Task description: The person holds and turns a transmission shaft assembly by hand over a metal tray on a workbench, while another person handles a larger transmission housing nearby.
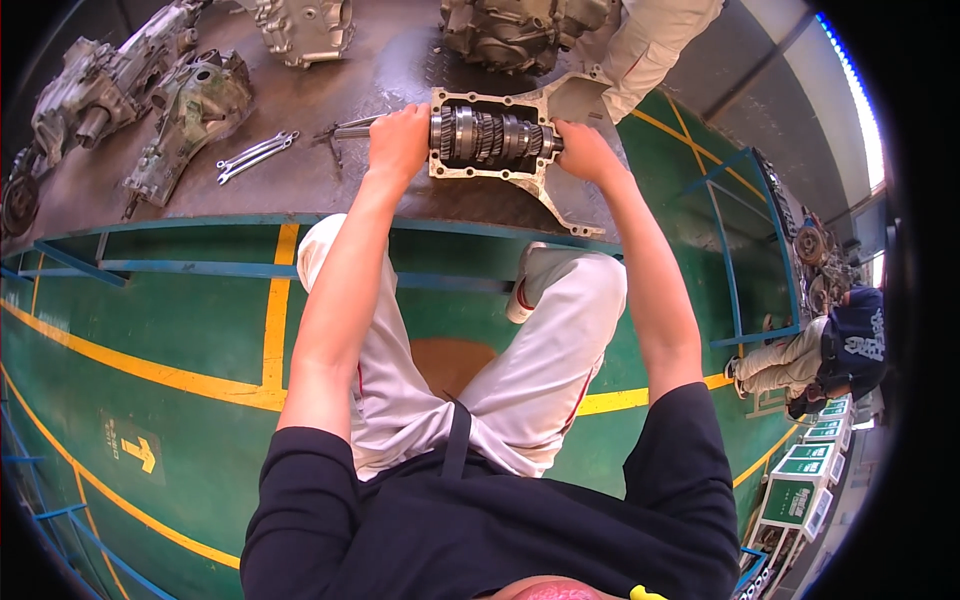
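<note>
A metal gearbox housing (434, 172) lies on the workbench with its upper side open. Inside it sits a gear shaft assembly (490, 135), a row of dark steel gears set crosswise. My left hand (400, 142) is closed round the left end of this assembly, at the housing's left wall; a slim metal shaft (355, 130) sticks out to the left beyond it. At the opposite end, my right hand (590, 150) grips the right end of the assembly, beside the bell-shaped flange. My fingertips are partly hidden at both ends.
Several combination wrenches (258, 155) lie on the brown workbench (330, 195) to the left. Further left are grey gearbox castings (190, 110); another casting (500, 35) stands behind the housing. Another person's pale trouser leg (660, 50) is at the far right corner. A co-worker (840, 345) stands further right.
</note>
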A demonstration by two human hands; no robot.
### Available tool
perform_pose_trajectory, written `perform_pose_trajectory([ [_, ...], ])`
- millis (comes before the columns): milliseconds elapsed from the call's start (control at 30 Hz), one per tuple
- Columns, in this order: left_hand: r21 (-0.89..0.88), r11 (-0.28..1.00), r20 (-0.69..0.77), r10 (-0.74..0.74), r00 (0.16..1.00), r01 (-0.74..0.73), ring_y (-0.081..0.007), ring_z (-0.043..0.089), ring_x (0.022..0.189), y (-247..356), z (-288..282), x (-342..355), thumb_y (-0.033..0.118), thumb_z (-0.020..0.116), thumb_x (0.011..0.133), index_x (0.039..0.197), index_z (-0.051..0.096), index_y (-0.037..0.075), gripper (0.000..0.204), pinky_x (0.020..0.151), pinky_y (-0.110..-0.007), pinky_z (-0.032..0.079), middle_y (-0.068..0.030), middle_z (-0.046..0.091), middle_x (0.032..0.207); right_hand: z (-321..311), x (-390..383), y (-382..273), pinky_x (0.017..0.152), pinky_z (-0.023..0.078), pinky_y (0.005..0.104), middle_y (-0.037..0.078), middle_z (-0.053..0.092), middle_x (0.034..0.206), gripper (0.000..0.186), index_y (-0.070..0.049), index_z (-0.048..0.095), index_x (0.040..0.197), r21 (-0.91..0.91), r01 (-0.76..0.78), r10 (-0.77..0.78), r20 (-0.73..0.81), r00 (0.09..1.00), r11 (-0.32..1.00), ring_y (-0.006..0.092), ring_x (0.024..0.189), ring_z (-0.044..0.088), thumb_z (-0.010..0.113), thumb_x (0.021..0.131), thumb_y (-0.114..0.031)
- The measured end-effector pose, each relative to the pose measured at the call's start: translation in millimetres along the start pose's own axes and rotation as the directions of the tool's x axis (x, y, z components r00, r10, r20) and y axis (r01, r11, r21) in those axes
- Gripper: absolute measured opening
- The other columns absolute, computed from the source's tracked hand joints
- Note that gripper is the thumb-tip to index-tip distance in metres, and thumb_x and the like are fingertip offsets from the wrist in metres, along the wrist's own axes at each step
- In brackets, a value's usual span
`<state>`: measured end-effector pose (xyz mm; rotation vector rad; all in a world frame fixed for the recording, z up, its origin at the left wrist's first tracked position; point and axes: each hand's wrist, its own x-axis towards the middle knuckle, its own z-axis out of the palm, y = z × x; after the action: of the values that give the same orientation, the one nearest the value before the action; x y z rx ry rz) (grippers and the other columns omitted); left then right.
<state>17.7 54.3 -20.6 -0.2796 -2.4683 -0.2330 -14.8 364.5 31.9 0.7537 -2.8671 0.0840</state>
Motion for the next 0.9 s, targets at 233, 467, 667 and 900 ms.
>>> perform_pose_trajectory([
  [233, -0.005, 0.999, 0.102, -0.041, 0.994, 0.042, -0.0338, 0.069, 0.083, -3, 9, 13, 0.004, 0.062, 0.078, 0.095, 0.063, 0.008, 0.017, 0.071, -0.046, 0.054, -0.0110, 0.070, 0.089, -4, 16, 1, 0.084, 0.048, 0.0529, 0.026, 0.066, 0.095, 0.036, -0.004, 0.060, 0.108, 0.010, -0.076, 0.076, 0.038, 0.996, 0.997, 0.0463, 0.096, 0.061, 0.057, 0.071, -0.001],
  [467, -0.042, 0.998, 0.190, -0.044, 0.981, 0.052, -0.0354, 0.069, 0.085, -13, 21, 33, 0.007, 0.061, 0.079, 0.095, 0.066, 0.007, 0.017, 0.073, -0.047, 0.054, -0.0146, 0.070, 0.089, -10, 45, 16, 0.091, 0.050, 0.0500, 0.025, 0.067, 0.107, 0.045, -0.008, 0.063, 0.118, -0.037, -0.067, 0.073, 0.185, 0.980, 0.997, 0.0435, 0.103, 0.062, 0.058, 0.074, -0.007],
  [667, -0.039, 0.994, 0.314, -0.087, 0.945, 0.104, -0.0325, 0.071, 0.089, -17, 29, 44, 0.009, 0.061, 0.081, 0.089, 0.073, 0.005, 0.015, 0.079, -0.044, 0.057, -0.0157, 0.072, 0.093, -17, 61, 13, 0.088, 0.049, 0.0491, 0.025, 0.067, 0.105, 0.039, -0.007, 0.065, 0.113, -0.007, -0.082, 0.079, 0.319, 0.944, 0.997, 0.0439, 0.102, 0.061, 0.056, 0.075, -0.006],
  [900, -0.067, 0.994, 0.481, -0.042, 0.876, 0.084, -0.0332, 0.070, 0.093, -19, 18, 57, 0.010, 0.063, 0.079, 0.091, 0.073, 0.004, 0.017, 0.080, -0.045, 0.056, -0.0178, 0.072, 0.099, -24, 57, 13, 0.090, 0.050, 0.0457, 0.023, 0.067, 0.108, 0.040, -0.009, 0.066, 0.116, -0.030, -0.119, 0.121, 0.362, 0.924, 0.992, 0.0423, 0.105, 0.061, 0.058, 0.076, -0.011],
])
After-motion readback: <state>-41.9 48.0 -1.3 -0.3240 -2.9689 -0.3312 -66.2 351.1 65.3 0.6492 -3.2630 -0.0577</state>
